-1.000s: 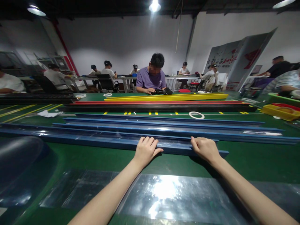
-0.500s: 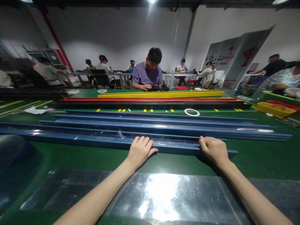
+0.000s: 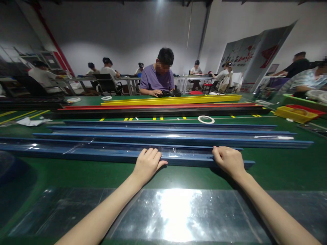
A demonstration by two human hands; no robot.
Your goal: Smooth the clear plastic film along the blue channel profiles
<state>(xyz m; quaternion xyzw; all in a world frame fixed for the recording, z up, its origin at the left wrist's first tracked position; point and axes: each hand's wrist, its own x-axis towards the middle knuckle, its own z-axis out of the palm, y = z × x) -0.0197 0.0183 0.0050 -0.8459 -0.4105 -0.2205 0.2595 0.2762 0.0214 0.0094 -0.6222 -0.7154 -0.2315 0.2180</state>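
Note:
The nearest long blue channel [image 3: 102,157] lies across the table, with a shiny clear plastic strip [image 3: 122,150] along its inside. My left hand [image 3: 148,165] is closed over its front wall, fingers curled over the top and thumb stretched to the right. Near the channel's right end, my right hand [image 3: 229,160] is curled into a fist at the trough. Whatever its fingers grip is hidden. Behind it, more blue channels [image 3: 176,139] lie roughly parallel, one with a white strip [image 3: 274,137] near its right end.
Clear sheet [image 3: 133,214] covers the table's near side. Farther back lie a white ring [image 3: 205,119], black and red channels [image 3: 163,111], and a yellow channel [image 3: 173,99]. A yellow tray [image 3: 293,114] stands at right. A person in purple [image 3: 157,80] sits opposite; several others work behind.
The whole view has shifted slightly, so things appear a little farther left. Glints and creases on the clear strip in the channel have changed. Both hands keep about the same places on the channel.

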